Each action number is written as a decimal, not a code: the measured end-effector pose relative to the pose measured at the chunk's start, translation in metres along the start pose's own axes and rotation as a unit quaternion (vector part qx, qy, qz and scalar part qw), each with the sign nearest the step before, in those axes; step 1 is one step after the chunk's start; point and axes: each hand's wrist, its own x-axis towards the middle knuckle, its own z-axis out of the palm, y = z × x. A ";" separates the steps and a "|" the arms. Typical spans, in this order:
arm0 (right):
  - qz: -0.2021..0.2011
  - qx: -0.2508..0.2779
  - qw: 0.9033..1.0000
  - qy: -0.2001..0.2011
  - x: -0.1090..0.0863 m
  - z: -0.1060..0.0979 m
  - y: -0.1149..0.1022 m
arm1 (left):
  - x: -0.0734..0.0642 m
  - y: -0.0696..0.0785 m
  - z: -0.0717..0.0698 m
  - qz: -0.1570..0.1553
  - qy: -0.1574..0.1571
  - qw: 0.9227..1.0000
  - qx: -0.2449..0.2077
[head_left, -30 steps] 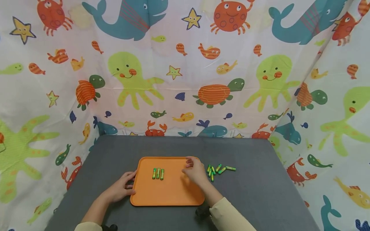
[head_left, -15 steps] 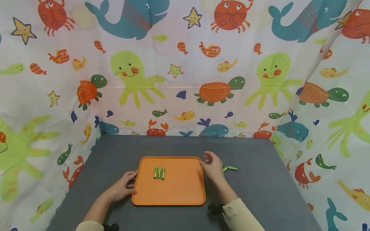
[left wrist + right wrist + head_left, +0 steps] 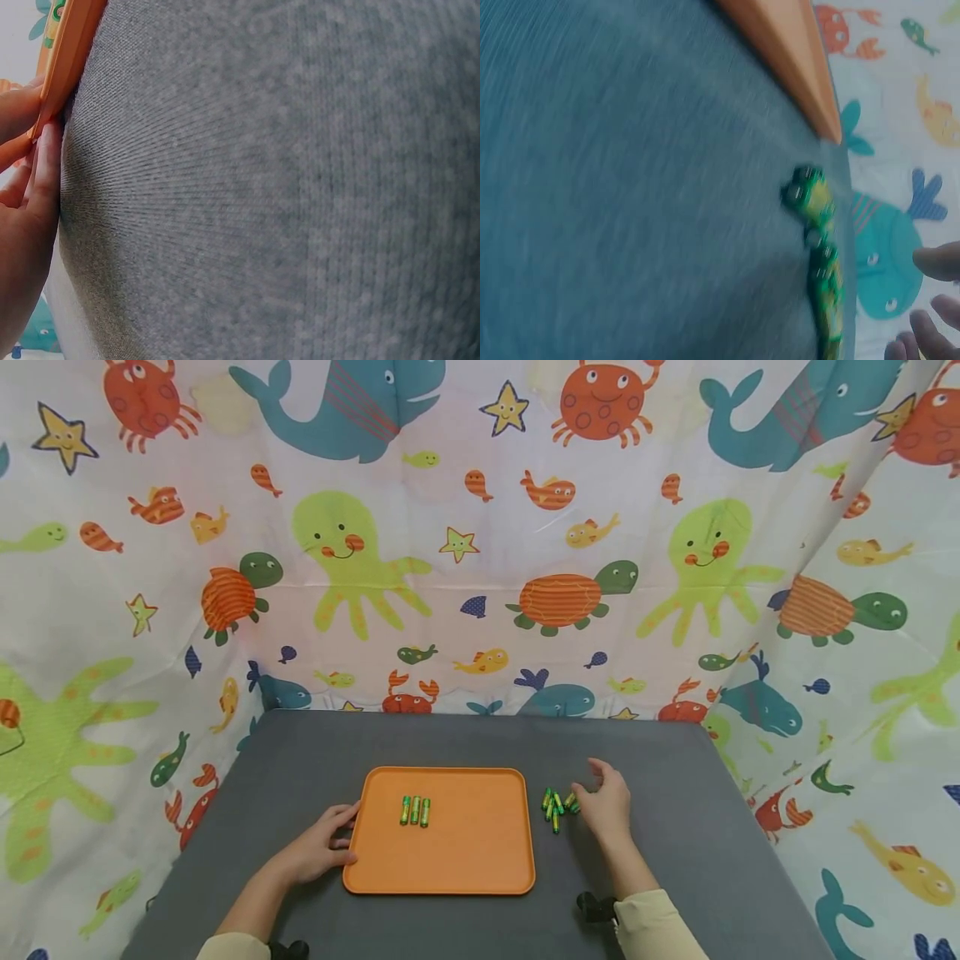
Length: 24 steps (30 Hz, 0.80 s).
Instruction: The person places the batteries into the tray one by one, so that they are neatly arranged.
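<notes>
My left hand (image 3: 313, 845) holds the left edge of an orange tray (image 3: 472, 852). In the left wrist view its thumb and fingers pinch the tray's rim (image 3: 69, 64). Side by side in the upper left part of the tray lie three green-and-yellow batteries (image 3: 415, 811). Several more batteries (image 3: 557, 821) form a loose heap on the table right of the tray. Over the right end of that heap hovers my right hand (image 3: 607, 806), fingers loosely bent and apart, with nothing held. It hides part of the heap. The right wrist view shows heaped batteries (image 3: 826, 292) below its fingers (image 3: 930, 337).
A dark grey cloth (image 3: 450, 739) covers the table. Behind it and along the sides hangs a white curtain (image 3: 420, 685) printed with sea animals. Black wrist devices (image 3: 596, 907) sit at both cuffs.
My right hand has moved rightward from above the tray, past its right edge, to the right end of the battery heap. The left hand stays at the tray's edge.
</notes>
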 end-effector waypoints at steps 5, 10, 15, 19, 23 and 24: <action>0.019 -0.038 0.998 0.042 0.002 -0.009 0.015 | 0.000 0.003 0.001 -0.008 0.007 1.000 0.004; 0.070 -0.053 0.995 0.044 -0.001 -0.014 0.025 | -0.001 0.004 0.000 -0.007 0.001 1.000 -0.004; 0.113 -0.062 0.992 0.014 -0.005 -0.014 0.027 | 0.000 0.005 -0.002 0.000 -0.003 1.000 -0.003; 0.126 -0.065 0.990 0.003 -0.004 -0.009 0.027 | 0.000 0.005 -0.003 0.010 -0.007 1.000 -0.005; 0.122 -0.057 0.991 0.003 0.000 -0.006 0.029 | 0.000 0.005 -0.002 0.018 -0.014 1.000 -0.010; 0.117 -0.052 0.992 0.003 0.001 -0.006 0.029 | 0.000 0.005 -0.001 0.018 -0.014 1.000 -0.012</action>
